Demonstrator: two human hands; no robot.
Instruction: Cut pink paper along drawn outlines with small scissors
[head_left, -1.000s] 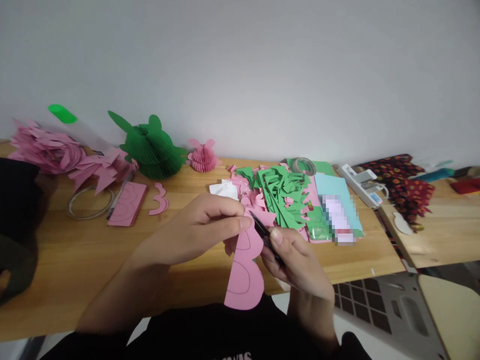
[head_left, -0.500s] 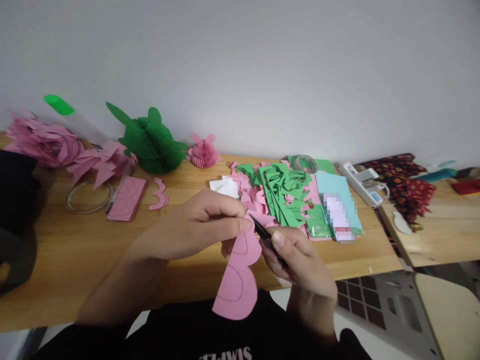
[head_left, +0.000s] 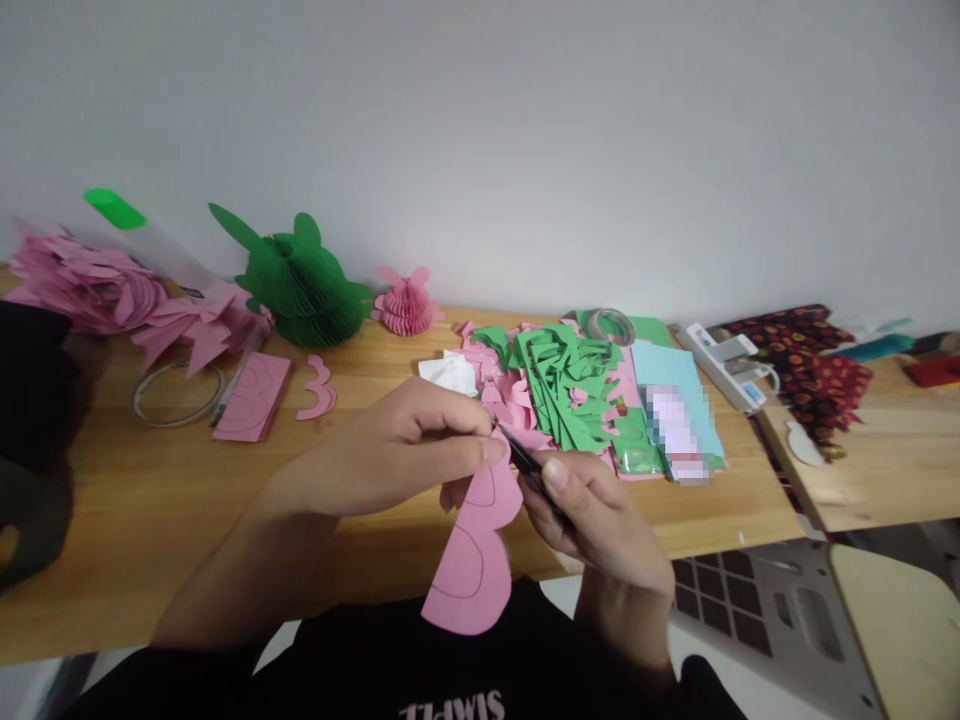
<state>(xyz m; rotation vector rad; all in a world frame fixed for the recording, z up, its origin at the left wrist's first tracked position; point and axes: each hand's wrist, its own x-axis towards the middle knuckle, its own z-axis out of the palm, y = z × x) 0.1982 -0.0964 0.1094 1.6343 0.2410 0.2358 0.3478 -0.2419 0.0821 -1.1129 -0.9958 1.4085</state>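
Note:
Between the thumb and fingers of my left hand (head_left: 427, 440) is the top end of a pink paper cutout (head_left: 469, 580). It hangs down in front of my shirt, with a scalloped right edge, a straight left edge and curved pencil-like lines drawn on it. My right hand (head_left: 592, 515) is closed around a dark cutting tool that looks like black scissors (head_left: 523, 455). Their tip meets the paper's upper edge, close to my left fingertips. The handles are mostly hidden in my right palm, and whether the blades are apart cannot be made out.
Behind my hands lies a heap of green and pink paper scraps (head_left: 570, 385). A green honeycomb paper figure (head_left: 300, 290) and a smaller pink one (head_left: 409, 303) stand by the wall. At left are a marked pink paper stack (head_left: 255, 400) and a tape roll (head_left: 180, 395); a white power strip (head_left: 727, 368) lies right.
The lower end of the pink paper has swung slightly left and up. Both hands stay in nearly the same place, with the scissors still at the paper's top edge.

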